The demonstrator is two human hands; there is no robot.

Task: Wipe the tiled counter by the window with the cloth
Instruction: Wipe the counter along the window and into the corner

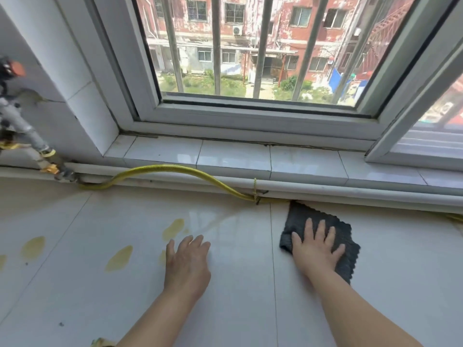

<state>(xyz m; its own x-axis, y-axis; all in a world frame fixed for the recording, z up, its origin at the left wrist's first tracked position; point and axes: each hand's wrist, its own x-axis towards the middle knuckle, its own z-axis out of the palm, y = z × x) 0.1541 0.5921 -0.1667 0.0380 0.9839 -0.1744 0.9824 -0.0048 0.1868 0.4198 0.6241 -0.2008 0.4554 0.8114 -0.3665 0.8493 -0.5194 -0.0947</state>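
Note:
A dark grey cloth [305,216] lies flat on the white tiled counter [225,309], its far corner touching the ledge under the window. My right hand [318,249] presses down on the cloth with fingers spread. My left hand [186,264] rests flat on the bare tile to the left of the cloth, holding nothing. Several yellowish stains [119,257] mark the counter left of my left hand.
A yellow corrugated hose [175,169] runs along the back edge of the counter from a valve and pipe fitting [53,169] at the left. Above it is a tiled sill [233,159] and the barred window [263,58]. An opened sash [426,121] juts in at the right.

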